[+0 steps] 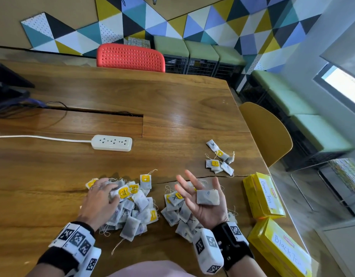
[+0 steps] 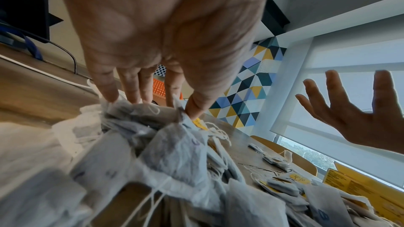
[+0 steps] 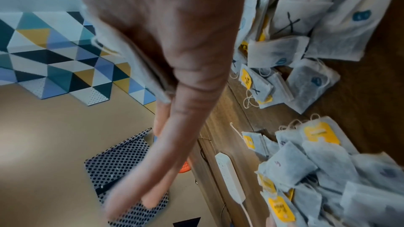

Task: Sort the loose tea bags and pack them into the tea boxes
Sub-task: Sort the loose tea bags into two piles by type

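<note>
A big left pile of tea bags (image 1: 134, 212) lies on the wooden table (image 1: 172, 100), with a second pile (image 1: 177, 213) beside it. My left hand (image 1: 104, 194) reaches into the left pile, fingers and thumb curled round a clump of bags (image 2: 140, 110). My right hand (image 1: 194, 194) hovers palm up over the second pile, fingers spread straight. One grey tea bag (image 1: 208, 197) lies flat on its palm; its edge (image 3: 129, 58) shows in the right wrist view. Two yellow boxes sit at the right edge, labelled Green Tea (image 1: 264, 194) and Black Tea (image 1: 280, 248).
A small separate group of tea bags (image 1: 218, 158) lies farther back on the right. A white power strip (image 1: 112, 142) with its cord sits mid-table, behind it a cable slot (image 1: 92, 114). A red chair (image 1: 130, 57) and a yellow chair (image 1: 266, 132) stand at the table.
</note>
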